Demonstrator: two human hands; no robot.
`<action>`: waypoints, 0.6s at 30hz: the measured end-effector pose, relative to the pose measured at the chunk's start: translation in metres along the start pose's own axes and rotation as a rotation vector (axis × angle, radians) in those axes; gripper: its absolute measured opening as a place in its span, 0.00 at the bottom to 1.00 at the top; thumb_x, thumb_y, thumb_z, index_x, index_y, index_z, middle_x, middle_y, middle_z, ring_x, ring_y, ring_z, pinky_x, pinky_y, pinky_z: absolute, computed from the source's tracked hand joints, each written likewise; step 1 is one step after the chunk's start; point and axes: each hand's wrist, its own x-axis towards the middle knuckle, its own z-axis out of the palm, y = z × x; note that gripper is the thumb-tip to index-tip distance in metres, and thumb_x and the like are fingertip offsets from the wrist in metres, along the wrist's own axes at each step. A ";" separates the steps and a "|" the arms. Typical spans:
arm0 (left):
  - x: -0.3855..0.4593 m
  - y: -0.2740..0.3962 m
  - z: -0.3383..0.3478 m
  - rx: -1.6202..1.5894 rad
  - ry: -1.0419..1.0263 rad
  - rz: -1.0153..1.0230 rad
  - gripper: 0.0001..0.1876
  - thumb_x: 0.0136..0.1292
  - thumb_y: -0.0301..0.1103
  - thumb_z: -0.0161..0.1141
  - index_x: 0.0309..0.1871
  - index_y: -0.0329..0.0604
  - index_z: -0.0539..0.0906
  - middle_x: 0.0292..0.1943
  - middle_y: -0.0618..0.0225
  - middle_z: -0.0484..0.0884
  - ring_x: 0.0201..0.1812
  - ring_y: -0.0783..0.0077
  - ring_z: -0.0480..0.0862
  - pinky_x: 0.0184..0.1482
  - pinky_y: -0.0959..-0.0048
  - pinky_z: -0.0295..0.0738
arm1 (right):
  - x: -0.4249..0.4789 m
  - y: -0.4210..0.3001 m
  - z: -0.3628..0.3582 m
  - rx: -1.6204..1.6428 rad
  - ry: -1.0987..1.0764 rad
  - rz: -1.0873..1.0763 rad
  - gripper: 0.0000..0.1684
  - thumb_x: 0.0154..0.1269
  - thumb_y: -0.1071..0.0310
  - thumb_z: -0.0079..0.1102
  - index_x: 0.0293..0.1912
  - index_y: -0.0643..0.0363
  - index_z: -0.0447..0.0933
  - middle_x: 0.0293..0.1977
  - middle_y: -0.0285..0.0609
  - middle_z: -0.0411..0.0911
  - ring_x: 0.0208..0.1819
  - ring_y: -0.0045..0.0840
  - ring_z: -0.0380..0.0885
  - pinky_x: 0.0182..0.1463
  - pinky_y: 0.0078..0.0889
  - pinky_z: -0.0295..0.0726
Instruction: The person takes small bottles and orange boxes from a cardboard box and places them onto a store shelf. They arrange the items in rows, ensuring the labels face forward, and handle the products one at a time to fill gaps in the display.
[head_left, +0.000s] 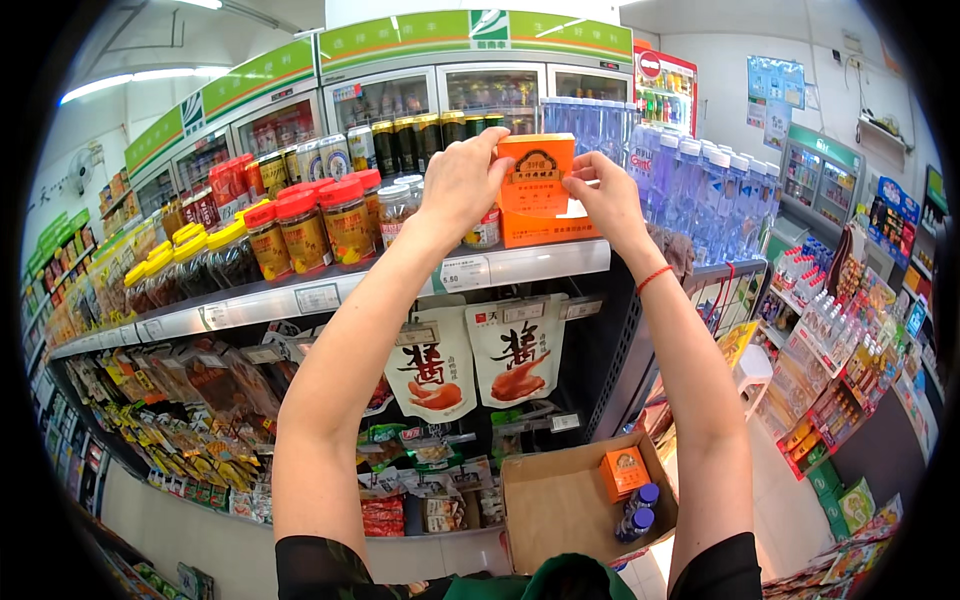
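Both hands are at an orange cardboard display box (551, 228) that stands at the right end of the top shelf. My left hand (466, 180) pinches the upper left edge of its upright orange panel (537, 180); whether this panel is the box's lid or a separate packet, I cannot tell. My right hand (606, 196) touches the panel's right edge with thumb and fingers, above the open tray part. Red-lidded jars (346, 217) stand left of my left hand. Below, an open cardboard carton (559, 517) holds a small orange box (625, 472) and two blue-capped bottles (636, 514).
Clear water bottles (701, 199) stand close to the right of my right hand. Yellow-lidded jars (225, 255) and cans (334, 156) line the shelf leftward. White snack pouches (517, 352) hang under the shelf edge (375, 281). A white stool (752, 371) stands at the right.
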 end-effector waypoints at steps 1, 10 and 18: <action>0.001 -0.001 0.002 0.019 -0.006 0.004 0.20 0.67 0.37 0.61 0.60 0.42 0.78 0.35 0.56 0.87 0.39 0.53 0.85 0.44 0.58 0.77 | 0.002 0.005 0.002 0.001 -0.015 0.012 0.13 0.60 0.67 0.66 0.44 0.60 0.80 0.35 0.42 0.86 0.37 0.30 0.86 0.43 0.32 0.81; 0.004 -0.014 0.013 0.150 0.027 0.025 0.18 0.61 0.39 0.65 0.52 0.42 0.83 0.37 0.58 0.87 0.41 0.54 0.86 0.44 0.57 0.78 | 0.008 0.013 0.018 -0.149 -0.034 -0.015 0.13 0.61 0.69 0.65 0.44 0.65 0.81 0.33 0.42 0.86 0.32 0.22 0.86 0.38 0.23 0.80; 0.004 -0.013 0.018 0.289 -0.002 -0.007 0.16 0.59 0.40 0.67 0.48 0.44 0.84 0.39 0.61 0.85 0.44 0.55 0.84 0.46 0.56 0.78 | 0.007 0.014 0.023 -0.233 -0.050 -0.041 0.13 0.60 0.71 0.65 0.45 0.65 0.83 0.32 0.43 0.85 0.31 0.24 0.86 0.37 0.25 0.84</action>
